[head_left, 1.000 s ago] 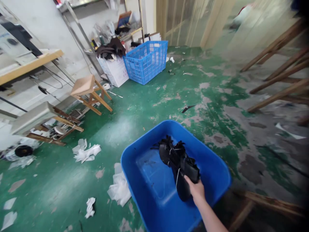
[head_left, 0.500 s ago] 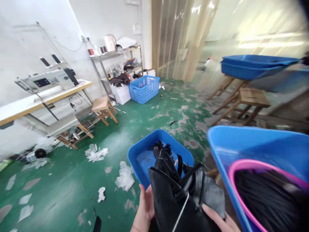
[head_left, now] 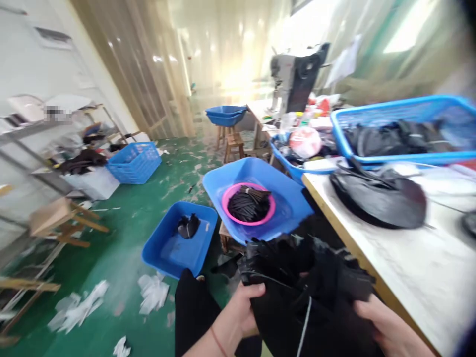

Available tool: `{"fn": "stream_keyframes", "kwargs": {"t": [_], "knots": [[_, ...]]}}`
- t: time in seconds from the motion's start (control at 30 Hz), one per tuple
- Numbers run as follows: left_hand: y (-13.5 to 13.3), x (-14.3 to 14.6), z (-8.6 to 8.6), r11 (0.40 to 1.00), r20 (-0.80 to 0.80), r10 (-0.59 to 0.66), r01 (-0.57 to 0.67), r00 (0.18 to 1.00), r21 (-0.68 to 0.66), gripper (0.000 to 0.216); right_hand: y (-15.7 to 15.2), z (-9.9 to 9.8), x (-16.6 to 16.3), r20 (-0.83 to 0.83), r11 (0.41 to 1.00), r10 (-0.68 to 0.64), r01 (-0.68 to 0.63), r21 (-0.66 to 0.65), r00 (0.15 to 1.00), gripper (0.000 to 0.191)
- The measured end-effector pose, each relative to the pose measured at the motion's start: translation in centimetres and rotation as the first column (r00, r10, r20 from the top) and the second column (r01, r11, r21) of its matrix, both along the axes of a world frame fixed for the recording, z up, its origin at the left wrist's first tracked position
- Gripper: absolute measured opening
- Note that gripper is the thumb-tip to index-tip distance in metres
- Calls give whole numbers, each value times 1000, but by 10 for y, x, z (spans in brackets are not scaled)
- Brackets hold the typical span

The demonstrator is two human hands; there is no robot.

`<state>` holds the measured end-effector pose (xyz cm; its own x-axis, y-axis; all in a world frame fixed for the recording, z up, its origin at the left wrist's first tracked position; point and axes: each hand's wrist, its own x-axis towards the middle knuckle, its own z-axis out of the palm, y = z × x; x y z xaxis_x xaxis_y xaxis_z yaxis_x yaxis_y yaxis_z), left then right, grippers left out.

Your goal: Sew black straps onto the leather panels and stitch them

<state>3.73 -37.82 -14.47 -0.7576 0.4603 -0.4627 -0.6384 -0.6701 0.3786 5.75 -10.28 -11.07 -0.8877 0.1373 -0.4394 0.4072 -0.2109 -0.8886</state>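
Between my two hands is a tied bundle of black material pieces (head_left: 327, 317), with a pale string across it. My left hand (head_left: 247, 307) grips its left side, thumb on top. On the right edge, my right hand (head_left: 379, 317) is closed on the same bundle, its fingertips partly hidden. Beyond the bundle, a large blue tub (head_left: 290, 198) holds a pink basin (head_left: 273, 208) full of black strips. A smaller blue tub (head_left: 156, 258) on the floor contains a small tied black bundle (head_left: 188, 226).
At right, a white worktable (head_left: 405, 267) carries black round pieces (head_left: 383, 198) and a blue basket (head_left: 409, 159) of dark pieces. A sewing machine (head_left: 297, 79) stands behind. Wooden stools (head_left: 67, 218), a blue crate (head_left: 136, 163) and white scraps (head_left: 154, 292) are to the left.
My view has swung right, bringing the worktable into sight. The black bundle has come away from above the floor tub toward the table side, still in both hands. A small bundle now shows in that tub.
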Motion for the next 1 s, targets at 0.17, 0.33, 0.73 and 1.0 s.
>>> {"fn": "stream_keyframes", "kwargs": {"t": [0.17,0.33,0.73,1.0], "knots": [[13,14,-28,974,-121,-225,225,967,-10,51,-3,-19,40,34,984,-156,158,-77,987,33],[4,-8,-28,923,-200,-383,383,902,-41,85,-2,-43,58,71,947,-306,311,-78,949,37],[12,-64,-2,644,-98,-755,707,648,-293,36,-9,-37,47,-26,942,-336,337,11,941,55],[18,-54,32,626,-177,-778,717,603,-306,68,-8,-46,45,-76,909,-388,395,135,919,71]]}}
